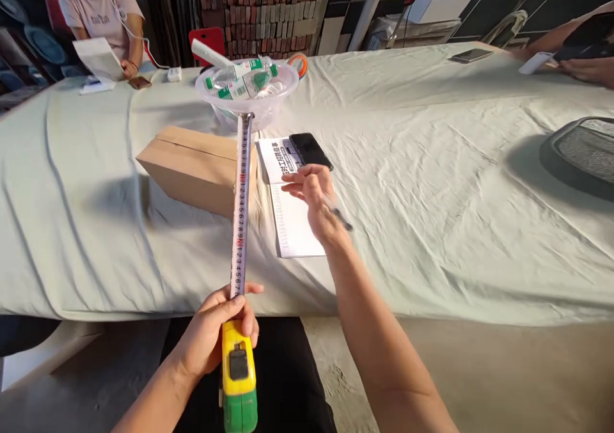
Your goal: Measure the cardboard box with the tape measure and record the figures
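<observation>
In my left hand (pixel 230 321) is a yellow and green tape measure (pixel 239 372), the thumb pressing on its blade. The white tape blade (pixel 240 222) stretches forward, its hooked end in front of the plastic bowl's lower wall. It crosses in front of a brown cardboard box (pixel 192 164) lying on the table. My right hand (pixel 319 199) is over an open notebook (pixel 300 235), fingers curled and pointing left. A dark pen (pixel 342 217) sticks out of it, partly hidden and blurred. Near those fingers, a black smartphone (pixel 311 150) rests on the notebook's upper page.
A clear plastic bowl (pixel 247 103) holds bottles, with an orange tape roll (pixel 298 66) at its rim. A mesh-covered object (pixel 588 155) sits at the right. Across the table, one person (pixel 108 17) holds paper; another person's hand (pixel 588 71) shows at right. Wrinkled cloth covers the table (pixel 422 228).
</observation>
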The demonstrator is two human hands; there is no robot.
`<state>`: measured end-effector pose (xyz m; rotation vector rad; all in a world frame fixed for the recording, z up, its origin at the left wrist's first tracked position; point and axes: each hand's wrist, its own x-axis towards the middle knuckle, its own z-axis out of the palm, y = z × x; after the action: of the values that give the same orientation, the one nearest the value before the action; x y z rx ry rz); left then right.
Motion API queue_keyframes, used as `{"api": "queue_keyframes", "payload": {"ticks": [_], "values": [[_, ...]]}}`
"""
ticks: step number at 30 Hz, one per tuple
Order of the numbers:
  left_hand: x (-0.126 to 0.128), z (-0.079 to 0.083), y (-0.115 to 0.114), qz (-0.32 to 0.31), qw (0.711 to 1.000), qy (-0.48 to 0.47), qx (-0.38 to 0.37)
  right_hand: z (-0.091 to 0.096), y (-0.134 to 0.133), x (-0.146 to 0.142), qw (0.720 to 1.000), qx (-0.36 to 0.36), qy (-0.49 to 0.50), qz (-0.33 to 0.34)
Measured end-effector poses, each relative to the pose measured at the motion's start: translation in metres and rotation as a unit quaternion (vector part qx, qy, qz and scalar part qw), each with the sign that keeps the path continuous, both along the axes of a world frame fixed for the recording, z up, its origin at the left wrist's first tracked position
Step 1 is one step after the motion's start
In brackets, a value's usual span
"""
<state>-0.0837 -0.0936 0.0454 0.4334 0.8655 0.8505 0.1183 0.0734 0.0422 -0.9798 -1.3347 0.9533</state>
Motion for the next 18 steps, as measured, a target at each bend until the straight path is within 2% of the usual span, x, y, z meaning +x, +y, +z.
{"api": "queue_keyframes", "payload": {"ticks": [3, 6, 9, 13, 18], "values": [[0.017, -0.009, 0.016, -0.029, 0.997, -0.071, -0.020, -0.005, -0.034, 0.020, 0.998, -0.013, -0.055, -0.011], [0.031, -0.017, 0.032, -0.048, 0.990, -0.127, -0.044, -0.019, -0.068, 0.032, 0.991, -0.059, -0.118, -0.016], [0.038, -0.023, 0.043, -0.065, 0.982, -0.164, -0.067, -0.033, -0.090, 0.034, 0.991, -0.082, -0.109, -0.001], [0.038, -0.026, 0.051, -0.111, 0.968, -0.206, -0.089, -0.043, -0.100, 0.028, 0.987, -0.092, -0.130, -0.009], [0.032, -0.025, 0.057, -0.142, 0.950, -0.243, -0.139, -0.043, -0.097, 0.025, 0.974, -0.059, -0.218, -0.018]]}}
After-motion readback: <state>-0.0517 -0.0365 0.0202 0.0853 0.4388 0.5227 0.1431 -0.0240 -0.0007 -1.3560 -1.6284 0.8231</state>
